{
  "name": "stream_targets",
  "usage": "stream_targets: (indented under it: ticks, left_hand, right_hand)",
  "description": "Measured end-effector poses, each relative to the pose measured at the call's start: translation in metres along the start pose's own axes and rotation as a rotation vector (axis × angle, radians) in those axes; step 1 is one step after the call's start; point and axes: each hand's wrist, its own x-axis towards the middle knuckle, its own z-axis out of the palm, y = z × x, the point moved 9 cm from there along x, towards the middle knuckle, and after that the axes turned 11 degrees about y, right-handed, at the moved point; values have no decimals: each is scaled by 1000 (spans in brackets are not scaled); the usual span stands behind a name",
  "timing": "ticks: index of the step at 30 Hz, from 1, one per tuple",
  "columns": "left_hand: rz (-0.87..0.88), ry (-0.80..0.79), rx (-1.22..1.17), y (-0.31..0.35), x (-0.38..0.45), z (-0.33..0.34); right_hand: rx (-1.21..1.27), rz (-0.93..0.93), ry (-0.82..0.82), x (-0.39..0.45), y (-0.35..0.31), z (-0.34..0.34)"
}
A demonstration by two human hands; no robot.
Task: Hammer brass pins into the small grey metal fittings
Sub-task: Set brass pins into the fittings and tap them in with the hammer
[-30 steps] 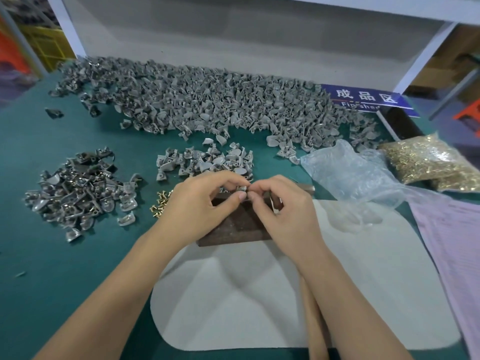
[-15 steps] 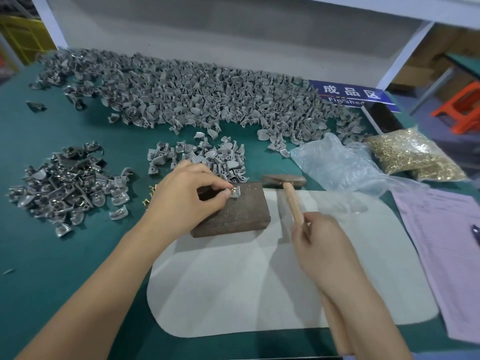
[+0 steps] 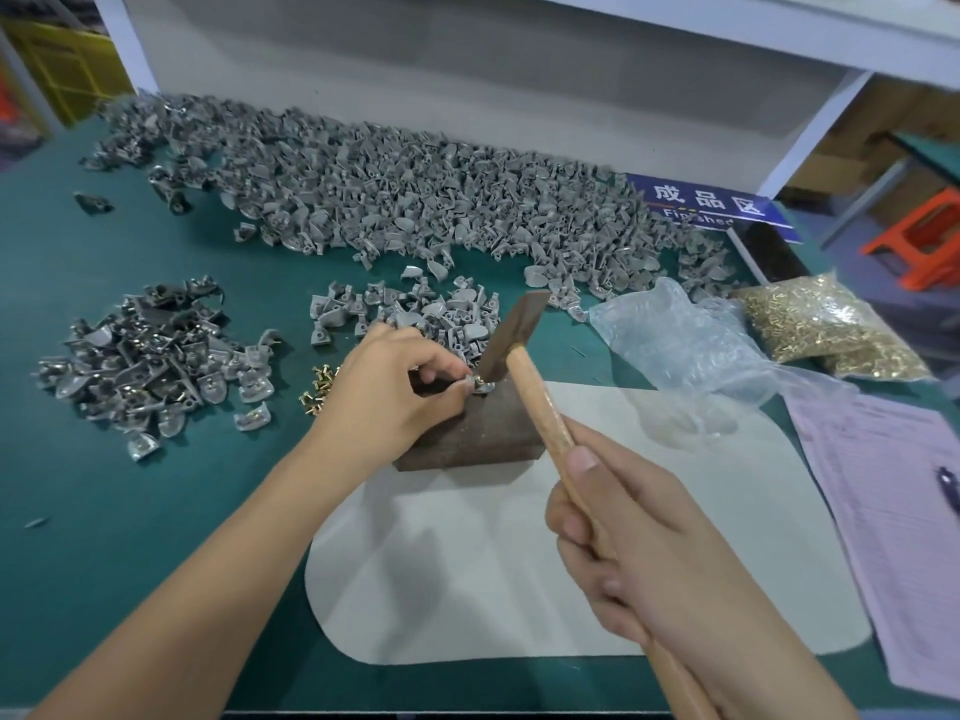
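Moved since the earlier picture: hammer, then lying with its head on the worktop past the block, now lifted by the right hand, head tilted and poised just above the fitting; the right hand has slid into a full clenched grasp round the wooden handle, thumb along the shaft. Left hand: as before, thumb and forefinger pinching the small grey fitting on the far right corner of the dark block, a brass pin standing in it. Judged purpose: the hard block backs the blow, and the fingers steady the piece so the pin stays upright under the hammer. Block: sits on the far edge of a pale mat, placed as before. Loose brass pins: small cluster on the green worktop, just left of the left hand, within easy reach. Grey fittings, unworked: large heap along the far edge, smaller lot just behind the block. Darker heap toward the left edge, brass glinting in it, probably finished pieces. Bag of brass pins and empty clear bag: right side. Pink paper: right edge.
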Motion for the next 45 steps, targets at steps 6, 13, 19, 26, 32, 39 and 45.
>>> stream_targets:
  ticks: [6,13,19,26,32,39,45]
  left_hand:
    - [-31,-1,-43,3,0,-1]
    - [-50,-9,-22,3,0,-2]
    - [-62,2,-15,2,0,-4]
    - [-79,-20,6,3,0,-3]
    - [-87,-19,4,3,-1,-3]
    - [-95,-31,-7,3,0,-4]
    - [-95,-38,7,1,0,-3]
  right_hand:
    - [-28,-80,76,9,-1,5]
    - [-129,-131,68,14,-2,7]
    - [-157,-94,81,16,5,7]
    - [-158,-157,86,13,0,8]
    - [-162,-196,107,14,-10,4]
    - [-168,-100,76,18,0,2]
    - [-179,-183,87,13,-7,5]
